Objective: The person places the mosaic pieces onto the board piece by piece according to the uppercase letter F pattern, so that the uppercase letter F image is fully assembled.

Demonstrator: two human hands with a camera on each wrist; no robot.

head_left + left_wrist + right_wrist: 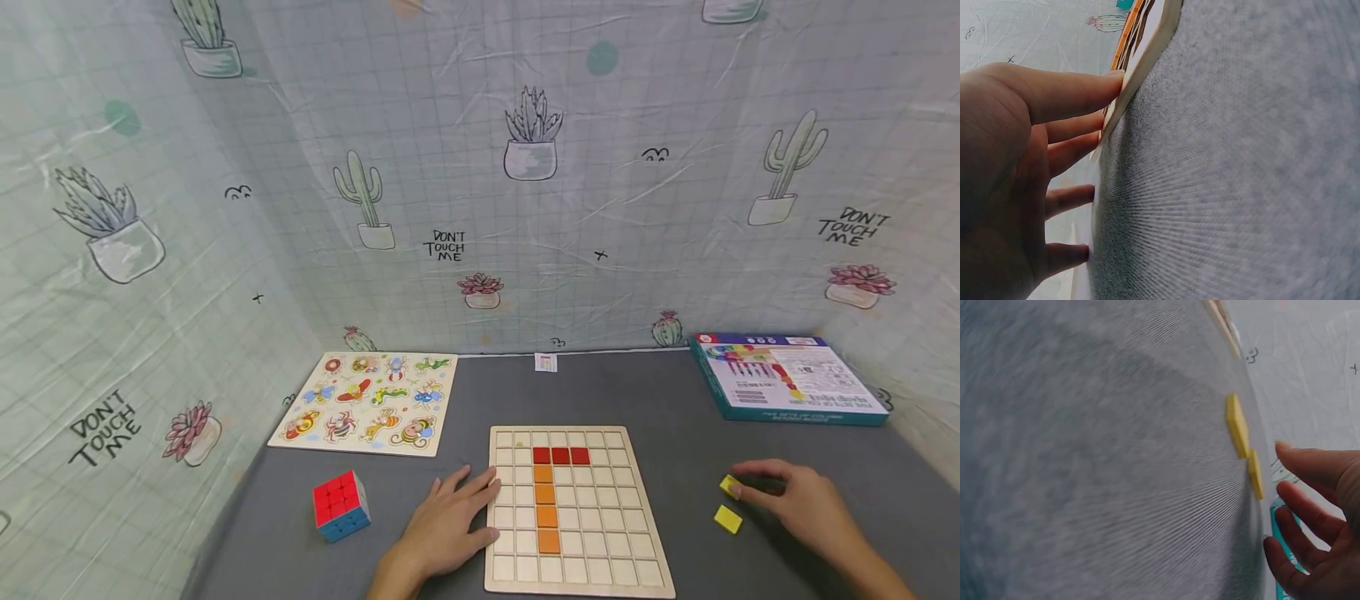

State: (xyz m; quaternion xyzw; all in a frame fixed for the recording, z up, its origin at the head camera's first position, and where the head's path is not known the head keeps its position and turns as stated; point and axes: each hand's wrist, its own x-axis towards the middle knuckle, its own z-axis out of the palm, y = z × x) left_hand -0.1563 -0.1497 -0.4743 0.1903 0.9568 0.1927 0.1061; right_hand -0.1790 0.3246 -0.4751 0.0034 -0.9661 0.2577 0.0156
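My left hand [446, 527] lies spread at the left side of a wooden grid board [506, 571], its thumb and fingertips touching the edge. In the left wrist view, the thumb of that hand [1022, 137] meets the board's side [1147, 65]. On the board, red tiles [560, 456] form a short row, with orange tiles [547, 517] in a column below. My right hand [806, 508] hovers by two yellow tiles [727, 519] on the grey table. The right wrist view shows its thumb and fingers [1297, 519] parted, with a gap to the tiles [1237, 425].
A red-and-blue puzzle cube [341, 505] sits left of the left hand. Behind it lies a wooden insect picture board [367, 404]. A teal-edged flat box [795, 379] lies at the back right. A patterned curtain [480, 208] closes off the table's back and sides.
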